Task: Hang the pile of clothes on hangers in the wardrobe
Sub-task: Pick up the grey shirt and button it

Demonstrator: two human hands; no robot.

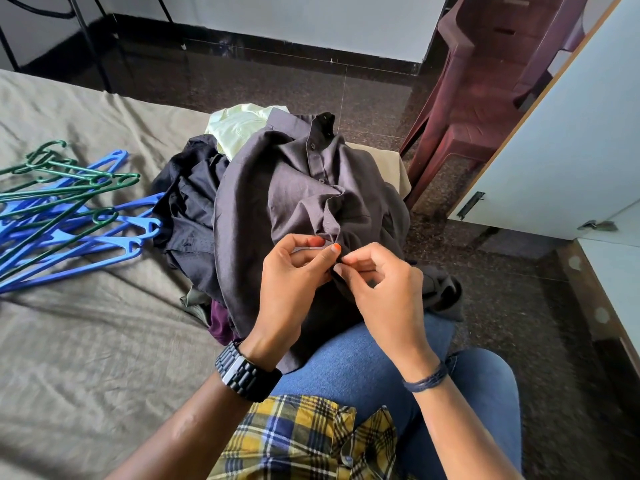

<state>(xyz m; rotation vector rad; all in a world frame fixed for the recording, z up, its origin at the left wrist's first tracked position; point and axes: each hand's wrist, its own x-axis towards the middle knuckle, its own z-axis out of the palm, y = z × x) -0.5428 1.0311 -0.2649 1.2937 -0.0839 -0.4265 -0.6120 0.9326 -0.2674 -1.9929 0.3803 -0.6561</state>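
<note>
The hangers (69,216) at 9 o'clock run past the left edge. The grey shirt (294,202) covers most of the pile (194,202). What the fingertips (335,249) pinch is hidden. The chair (485,81) at 1 o'clock is cut off above.

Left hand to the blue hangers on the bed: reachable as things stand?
Probably yes. The blue hangers lie uncovered on the bed to its side, but the left hand first must release the grey shirt.

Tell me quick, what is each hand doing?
Left hand: fingers pinch the grey shirt at its front edge.
Right hand: fingers pinch the same shirt edge.
</note>
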